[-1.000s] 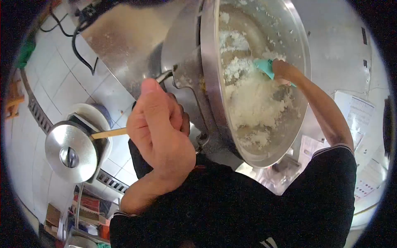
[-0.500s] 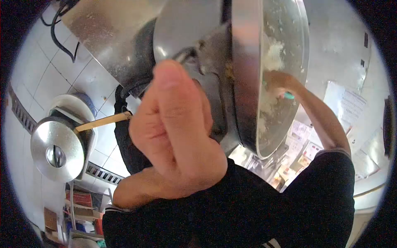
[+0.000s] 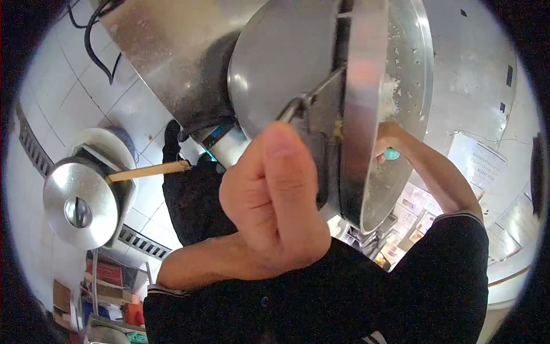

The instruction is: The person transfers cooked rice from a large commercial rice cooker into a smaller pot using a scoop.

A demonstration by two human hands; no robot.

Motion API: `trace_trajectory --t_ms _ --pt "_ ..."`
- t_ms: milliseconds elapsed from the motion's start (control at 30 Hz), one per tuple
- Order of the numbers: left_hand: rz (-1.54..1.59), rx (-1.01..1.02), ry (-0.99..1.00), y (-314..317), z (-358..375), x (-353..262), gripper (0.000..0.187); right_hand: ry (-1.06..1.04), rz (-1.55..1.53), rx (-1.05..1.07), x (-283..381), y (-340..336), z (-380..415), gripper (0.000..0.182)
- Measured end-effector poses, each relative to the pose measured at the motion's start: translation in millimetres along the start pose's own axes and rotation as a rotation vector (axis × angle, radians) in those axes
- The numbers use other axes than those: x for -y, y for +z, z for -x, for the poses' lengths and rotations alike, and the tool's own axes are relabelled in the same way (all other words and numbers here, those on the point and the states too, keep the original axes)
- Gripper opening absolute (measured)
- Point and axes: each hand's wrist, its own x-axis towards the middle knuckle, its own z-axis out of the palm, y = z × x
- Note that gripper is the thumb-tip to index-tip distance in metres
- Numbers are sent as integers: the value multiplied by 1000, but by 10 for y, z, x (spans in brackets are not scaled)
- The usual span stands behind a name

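Note:
Close to the camera, my left hand (image 3: pixel 275 200) is closed around the metal handle (image 3: pixel 295 109) of a large round pan (image 3: pixel 366 74). The pan is tipped steeply on its side, its opening facing right. White rice (image 3: pixel 392 94) lies inside, with loose grains stuck along the inner wall. My right hand (image 3: pixel 391 137) reaches into the pan just below the rice, its fingers closed on a teal object (image 3: pixel 392 153). Most of that object is hidden by the hand and the rim, so I cannot tell its kind.
A steel surface (image 3: pixel 166 51) stands at the upper left. On the left, a round metal lid (image 3: pixel 63 195) sits near a wooden stick (image 3: pixel 149 171) pointing my way. Shelves with boxes (image 3: pixel 106 272) are at lower left. Papers (image 3: pixel 476 157) hang at right; black cables (image 3: pixel 94 57) lie top left.
My left hand and the pan have shifted to the right. My right hand has moved a little lower inside the pan, and less rice shows in it.

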Motion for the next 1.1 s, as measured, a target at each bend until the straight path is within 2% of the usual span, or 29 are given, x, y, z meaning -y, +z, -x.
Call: trace_trajectory --t_ms 33,67,133,200,400,467,567,600,700,733,800,833,967,1033,1067,1100 --pt "3 -6 6 6 5 0 45 -30 -148 78 -42 31 -29 15" --pt "-4 16 10 -1 10 2 45 -37 -169 69 -70 80 -52 15" --pt "-27 -42 32 -21 -8 24 44 -178 -325 79 -59 109 -75 5" --pt "-12 -30 66 -33 -26 29 43 -214 -286 21 -5 80 15 7" --pt "126 -72 -61 -68 -32 -12 38 -522 -342 140 -51 120 -54 9" --pt "107 11 6 -61 -56 -4 39 -582 -440 149 -78 148 -27 9" --pt "110 -181 -71 24 -16 -31 43 -715 -281 146 -217 124 -112 15" --pt "116 -176 -40 16 -8 -26 43 -751 -221 143 -257 114 -79 17" --pt "131 -90 20 -44 -16 46 43 -815 -502 161 -408 275 169 8" --pt "141 -67 47 -59 -19 68 43 -824 -497 125 -490 315 210 8" --pt "167 -24 64 -92 -34 105 42 -882 -689 199 -671 417 299 11" --pt "208 -1 57 -74 -23 88 40 -797 -743 -210 -732 579 367 18" --pt "143 36 125 -68 -28 95 39 -962 -982 -271 -1051 1036 526 24" --pt "167 89 121 -86 -33 107 39 -1273 -1154 -225 -1267 1413 486 16" --pt "203 96 101 -108 -55 109 38 -1303 -1192 -245 -1376 1641 443 16" --pt "160 125 109 -164 -79 120 37 -1333 -1294 -291 -1491 1899 373 7"
